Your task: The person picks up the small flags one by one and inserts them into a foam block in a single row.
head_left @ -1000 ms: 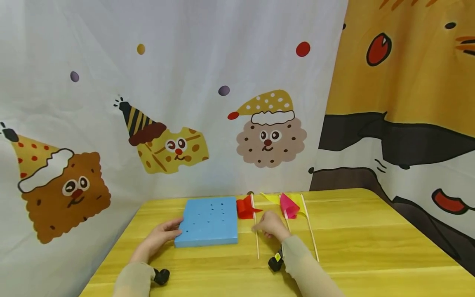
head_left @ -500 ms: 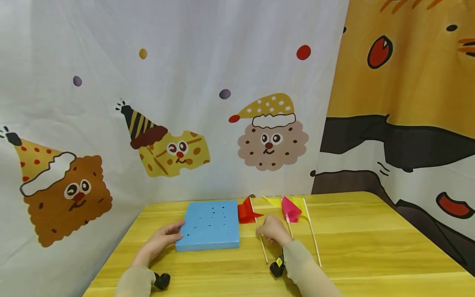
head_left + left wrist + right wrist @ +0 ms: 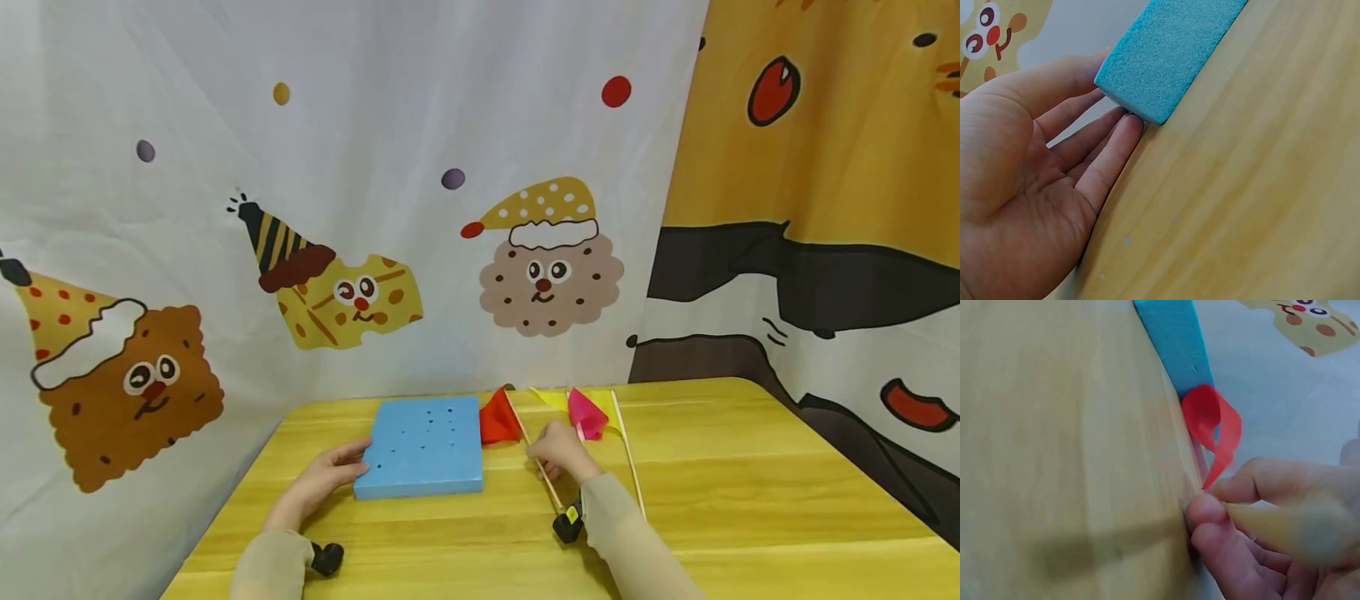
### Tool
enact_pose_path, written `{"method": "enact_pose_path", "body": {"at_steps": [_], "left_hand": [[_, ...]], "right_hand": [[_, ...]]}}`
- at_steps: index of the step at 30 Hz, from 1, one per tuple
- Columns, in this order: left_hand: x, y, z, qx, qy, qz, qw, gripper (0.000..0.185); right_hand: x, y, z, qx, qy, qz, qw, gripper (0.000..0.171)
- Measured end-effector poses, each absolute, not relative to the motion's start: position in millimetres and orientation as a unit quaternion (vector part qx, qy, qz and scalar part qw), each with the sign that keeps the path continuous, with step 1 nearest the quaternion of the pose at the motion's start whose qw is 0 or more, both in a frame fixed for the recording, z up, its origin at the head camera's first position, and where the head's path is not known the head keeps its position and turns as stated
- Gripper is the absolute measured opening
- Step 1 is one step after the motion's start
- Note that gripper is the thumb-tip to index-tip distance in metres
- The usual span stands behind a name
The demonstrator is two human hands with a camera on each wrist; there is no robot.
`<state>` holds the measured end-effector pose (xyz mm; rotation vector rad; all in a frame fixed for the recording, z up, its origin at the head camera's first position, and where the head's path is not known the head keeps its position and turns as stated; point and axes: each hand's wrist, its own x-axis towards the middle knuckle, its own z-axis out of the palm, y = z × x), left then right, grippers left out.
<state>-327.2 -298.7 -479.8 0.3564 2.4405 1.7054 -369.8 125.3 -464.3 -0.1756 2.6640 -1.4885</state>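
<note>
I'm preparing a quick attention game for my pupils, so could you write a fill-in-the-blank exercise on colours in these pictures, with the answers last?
1. The right-hand grip pinches the stick of the flag coloured ____.
2. The left-hand grip touches a foam block coloured ____.
3. Behind the pink flag shows cloth coloured ____.

Missing words: red; blue; yellow.
</note>
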Motion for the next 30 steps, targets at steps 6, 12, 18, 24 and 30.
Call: {"method": "enact_pose_path", "body": {"at_steps": [6,12,18,24,30], "left_hand": [[-327,-299,-477,0.116,0.804,0.577,0.082,0.064],[-328,-299,-477,0.117,0.806,0.575,0.083,0.064],[-327,-298,-478,0.116,0.810,0.569,0.081,0.063],[-324,-299,-479,0.121,0.813,0.565,0.073,0.062],[-324,-298,-478,0.118,0.815,0.563,0.064,0.062]], "right_hand": [[-375,130,-463,-0.047,0.846,-0.524,0.080,0.018],[-379,132,-464,-0.017,0.817,-0.564,0.117,0.023],[-380,135,-465,-0.028,0.816,-0.563,0.129,0.016],[-376,137,-453,-0.042,0.824,-0.551,0.127,0.018],[-375,138,-430,-0.058,0.837,-0.534,0.103,0.025]]}}
